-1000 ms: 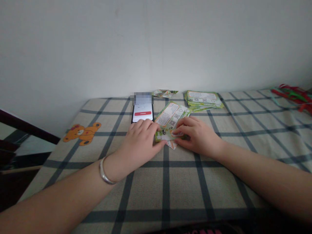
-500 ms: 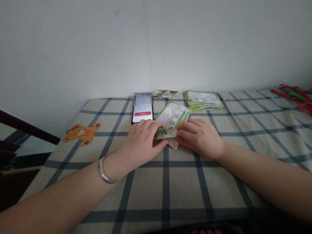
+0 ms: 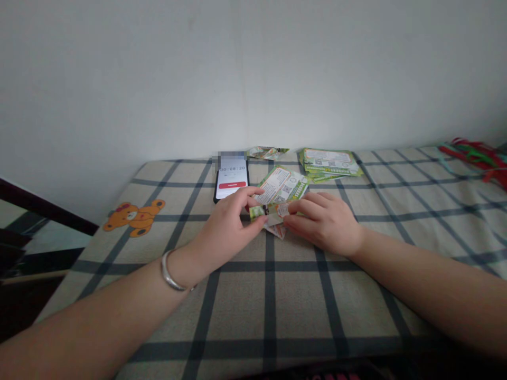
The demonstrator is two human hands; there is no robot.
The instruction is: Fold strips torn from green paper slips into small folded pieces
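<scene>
A folded strip of green-and-white printed paper (image 3: 272, 215) is between my hands, raised slightly off the cloth. My left hand (image 3: 227, 221) has its thumb on the strip's left end with fingers curled behind it, the index finger lifted away. At the strip's right end, my right hand (image 3: 327, 219) grips it with bent fingers, which hide that end. Below the strip, a small folded point of paper (image 3: 276, 230) sticks out. Just behind, a flat printed leaflet (image 3: 282, 184) lies at a slant, partly covered by the strip.
A phone (image 3: 232, 178) showing a timer lies left of the leaflet. Behind are a folded paper piece (image 3: 268, 152) and a stack of leaflets (image 3: 330, 161). Red and green cords (image 3: 475, 158) lie far right. An orange bear figure (image 3: 133, 217) is on the checked cloth (image 3: 237, 316). A wall (image 3: 253, 74) stands behind.
My left index finger has lifted and spread from the thumb, and the strip's left end shows more. My right fingers have closed further over the strip's right end.
</scene>
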